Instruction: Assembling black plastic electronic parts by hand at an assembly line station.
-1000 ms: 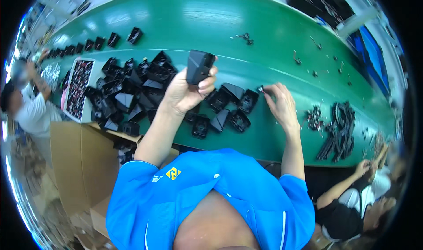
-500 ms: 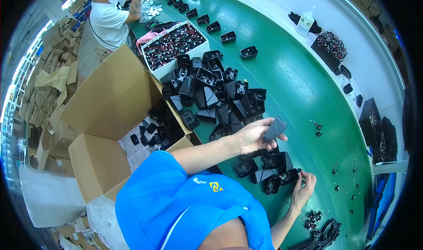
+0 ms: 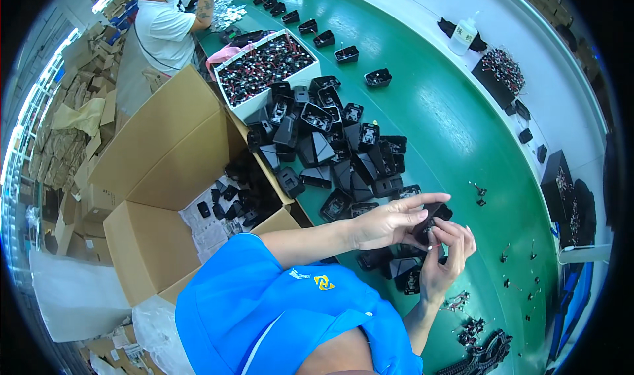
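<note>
My left hand (image 3: pixel 389 224) grips a black plastic housing (image 3: pixel 421 231) above the green bench, its index finger stretched along the top. Against the housing's near side, the fingers of my right hand (image 3: pixel 448 256) are pinched together. Whatever small part they hold is hidden. Below and beyond my hands lies a pile of similar black housings (image 3: pixel 316 117), some with the open side up and fittings inside. Small wired parts (image 3: pixel 471 329) and a heap of black strip-like pieces (image 3: pixel 487 354) lie near my right forearm.
At my left stands an open cardboard box (image 3: pixel 142 243) with black pieces inside. A white bin (image 3: pixel 247 107) of wired parts sits beyond the pile. Housings stand in a row (image 3: pixel 347 54) toward a co-worker (image 3: pixel 165 32). A white bottle (image 3: pixel 462 37) stands on the ledge.
My left hand has lowered the housing toward me and turned it. My right hand has risen from the pile to meet it.
</note>
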The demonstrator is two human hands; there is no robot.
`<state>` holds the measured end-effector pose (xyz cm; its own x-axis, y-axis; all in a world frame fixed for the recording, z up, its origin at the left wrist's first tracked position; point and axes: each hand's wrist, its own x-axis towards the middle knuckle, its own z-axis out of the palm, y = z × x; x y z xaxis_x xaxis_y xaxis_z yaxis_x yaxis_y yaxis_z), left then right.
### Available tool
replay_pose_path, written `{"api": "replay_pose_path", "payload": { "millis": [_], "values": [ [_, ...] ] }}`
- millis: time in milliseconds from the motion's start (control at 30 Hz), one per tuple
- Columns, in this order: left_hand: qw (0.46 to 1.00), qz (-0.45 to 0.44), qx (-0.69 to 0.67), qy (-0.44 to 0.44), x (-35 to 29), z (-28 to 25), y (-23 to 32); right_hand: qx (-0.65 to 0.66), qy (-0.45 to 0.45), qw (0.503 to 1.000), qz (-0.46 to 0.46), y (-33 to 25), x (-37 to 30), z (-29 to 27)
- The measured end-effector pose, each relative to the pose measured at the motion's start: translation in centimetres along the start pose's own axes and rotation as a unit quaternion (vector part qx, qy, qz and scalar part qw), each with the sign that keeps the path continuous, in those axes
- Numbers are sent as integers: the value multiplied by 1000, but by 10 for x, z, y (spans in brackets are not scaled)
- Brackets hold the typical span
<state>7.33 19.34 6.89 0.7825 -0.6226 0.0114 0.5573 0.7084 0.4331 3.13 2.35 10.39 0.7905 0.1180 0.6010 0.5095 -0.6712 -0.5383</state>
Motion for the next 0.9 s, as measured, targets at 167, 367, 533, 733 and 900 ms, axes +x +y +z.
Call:
{"api": "replay_pose_path", "payload": {
  "millis": [167,367,533,733,900],
  "values": [
    [988,-9,151,8,-11,-4,3,-66,-40,997,7,-5,-6,8],
    [963,37,254,77,-4,6,2,-68,-11,998,17,0,-5,15],
    [921,114,361,96,6,11,-12,-124,34,990,50,22,-13,17],
    [934,103,341,-8,3,7,1,55,121,991,9,33,-13,20],
    [940,102,323,39,-1,11,26,108,91,990,-29,33,12,41]
  ]
}}
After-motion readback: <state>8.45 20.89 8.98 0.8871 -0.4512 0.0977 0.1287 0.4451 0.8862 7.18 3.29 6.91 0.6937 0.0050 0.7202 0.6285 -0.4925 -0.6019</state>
